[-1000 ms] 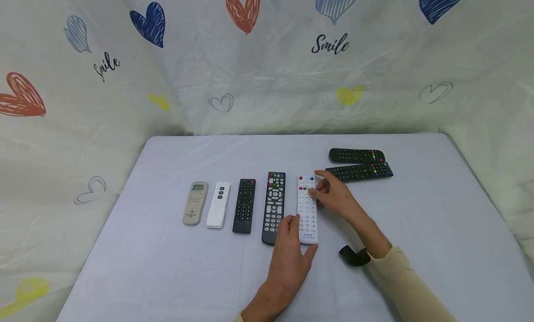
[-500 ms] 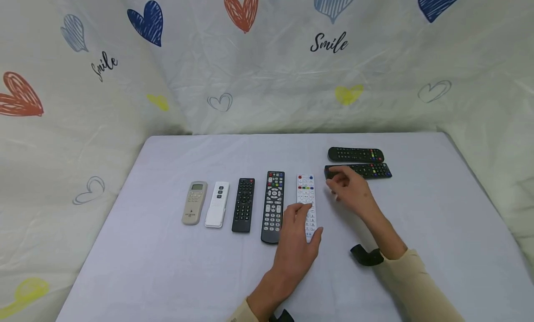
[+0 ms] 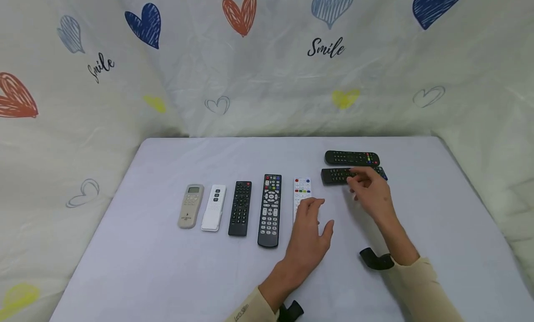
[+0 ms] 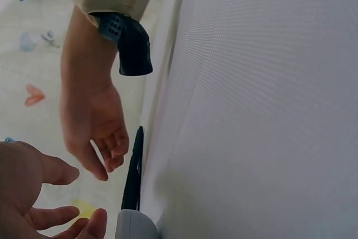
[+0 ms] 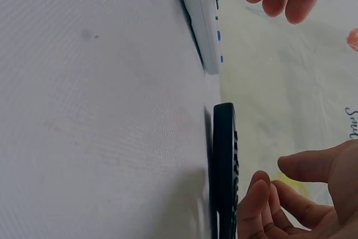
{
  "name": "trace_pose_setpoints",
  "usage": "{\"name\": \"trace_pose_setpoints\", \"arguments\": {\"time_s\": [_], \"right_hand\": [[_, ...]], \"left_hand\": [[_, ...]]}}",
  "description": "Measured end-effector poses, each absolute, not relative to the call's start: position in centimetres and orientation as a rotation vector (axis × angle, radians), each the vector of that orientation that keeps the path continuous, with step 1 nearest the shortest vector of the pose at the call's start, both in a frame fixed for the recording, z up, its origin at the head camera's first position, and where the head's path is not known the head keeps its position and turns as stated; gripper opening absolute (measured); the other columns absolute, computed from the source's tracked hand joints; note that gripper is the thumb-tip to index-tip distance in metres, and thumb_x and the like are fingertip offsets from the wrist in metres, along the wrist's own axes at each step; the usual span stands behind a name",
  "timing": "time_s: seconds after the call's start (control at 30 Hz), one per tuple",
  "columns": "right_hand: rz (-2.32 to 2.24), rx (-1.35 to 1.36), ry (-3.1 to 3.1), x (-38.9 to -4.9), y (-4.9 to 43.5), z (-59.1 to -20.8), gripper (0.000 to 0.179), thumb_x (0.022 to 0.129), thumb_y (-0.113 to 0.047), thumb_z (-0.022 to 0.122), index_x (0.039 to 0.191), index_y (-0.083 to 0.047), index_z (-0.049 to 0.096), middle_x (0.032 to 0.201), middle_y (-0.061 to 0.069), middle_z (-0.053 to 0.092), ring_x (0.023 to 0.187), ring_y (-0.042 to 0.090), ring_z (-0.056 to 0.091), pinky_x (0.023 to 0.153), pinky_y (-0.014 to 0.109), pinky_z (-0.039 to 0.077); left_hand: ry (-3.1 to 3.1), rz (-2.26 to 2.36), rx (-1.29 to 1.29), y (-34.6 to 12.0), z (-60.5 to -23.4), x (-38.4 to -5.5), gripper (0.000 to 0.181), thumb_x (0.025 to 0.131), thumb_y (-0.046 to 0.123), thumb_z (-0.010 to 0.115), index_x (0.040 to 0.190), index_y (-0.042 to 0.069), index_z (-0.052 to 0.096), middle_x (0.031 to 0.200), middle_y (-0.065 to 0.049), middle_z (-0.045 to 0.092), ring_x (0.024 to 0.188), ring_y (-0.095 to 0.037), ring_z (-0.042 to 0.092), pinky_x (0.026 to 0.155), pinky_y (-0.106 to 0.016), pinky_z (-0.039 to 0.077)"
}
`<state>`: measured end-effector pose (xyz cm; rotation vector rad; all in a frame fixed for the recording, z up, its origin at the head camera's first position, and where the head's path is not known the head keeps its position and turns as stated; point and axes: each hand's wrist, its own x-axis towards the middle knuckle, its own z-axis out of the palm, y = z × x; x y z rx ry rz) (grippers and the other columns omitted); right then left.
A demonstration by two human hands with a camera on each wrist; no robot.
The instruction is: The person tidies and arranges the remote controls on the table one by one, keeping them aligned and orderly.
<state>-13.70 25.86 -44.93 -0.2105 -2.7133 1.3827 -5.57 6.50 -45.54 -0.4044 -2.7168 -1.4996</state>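
My left hand [image 3: 308, 241], fingers spread and relaxed, hovers over the lower part of a white remote control [image 3: 302, 186] with coloured buttons, hiding much of it. In the left wrist view, the rounded end of that white remote [image 4: 134, 225] lies below the fingers. My right hand [image 3: 372, 194] is over the nearer of two black remote controls [image 3: 333, 176] lying sideways at the back right. Its fingers bend loosely and hold nothing. The right wrist view shows a gap between the right thumb and fingers, beside the black remote [image 5: 225, 160].
Left of the white remote stands a row: a large black remote [image 3: 269, 211], a smaller black one [image 3: 240, 208], a slim white one [image 3: 213, 208] and a beige one with a small screen [image 3: 190, 206]. Another black remote [image 3: 352, 158] lies behind the nearer sideways one.
Both hands have come off the white remote. The right hand has moved right to above the nearer sideways black remote; the left has lifted and shifted slightly right.
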Motion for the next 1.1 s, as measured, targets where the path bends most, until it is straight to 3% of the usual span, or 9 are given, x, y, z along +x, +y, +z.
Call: {"name": "trace_pose_setpoints", "arguments": {"time_s": [0.43, 0.57, 0.8, 1.1], "right_hand": [[1.420, -0.455, -2.610, -14.3, 29.1, -44.6, 0.044, 0.104, -0.023, 0.062, 0.141, -0.001, 0.057, 0.097, -0.005, 0.055, 0.066, -0.002, 0.061, 0.056, 0.018, 0.050], [1.417, -0.499, -2.601, -14.5, 29.9, -45.0, 0.047, 0.103, -0.022, 0.063, 0.144, 0.000, 0.055, 0.109, 0.002, 0.054, 0.067, -0.005, 0.058, 0.055, 0.018, 0.049], [1.424, -0.583, -2.597, -14.6, 30.7, -45.5, 0.056, 0.102, -0.023, 0.062, 0.150, 0.003, 0.048, 0.145, 0.025, 0.047, 0.064, -0.010, 0.056, 0.056, 0.015, 0.048], [1.461, -0.610, -2.713, -14.7, 31.4, -45.9, 0.072, 0.104, -0.027, 0.059, 0.160, 0.006, 0.027, 0.157, 0.036, 0.039, 0.062, -0.012, 0.054, 0.061, 0.011, 0.045]], "left_hand": [[-2.745, -1.577, -0.374, 8.4, -45.2, -7.5, 0.054, 0.103, 0.018, 0.066, 0.151, 0.004, 0.048, 0.153, -0.009, 0.046, 0.119, -0.020, 0.062, 0.100, -0.022, 0.053], [-2.755, -1.612, -0.360, 8.8, -45.3, -8.0, 0.056, 0.103, 0.020, 0.065, 0.153, 0.004, 0.045, 0.155, -0.009, 0.044, 0.126, -0.021, 0.060, 0.105, -0.027, 0.052], [-2.811, -1.614, -0.299, 9.4, -45.5, -8.5, 0.063, 0.103, 0.020, 0.064, 0.157, 0.003, 0.038, 0.160, -0.010, 0.039, 0.151, -0.021, 0.042, 0.123, -0.039, 0.039], [-2.851, -1.671, -0.224, 10.6, -46.1, -8.7, 0.068, 0.104, 0.024, 0.063, 0.160, 0.002, 0.032, 0.169, -0.012, 0.026, 0.158, -0.022, 0.031, 0.126, -0.038, 0.033]]}}
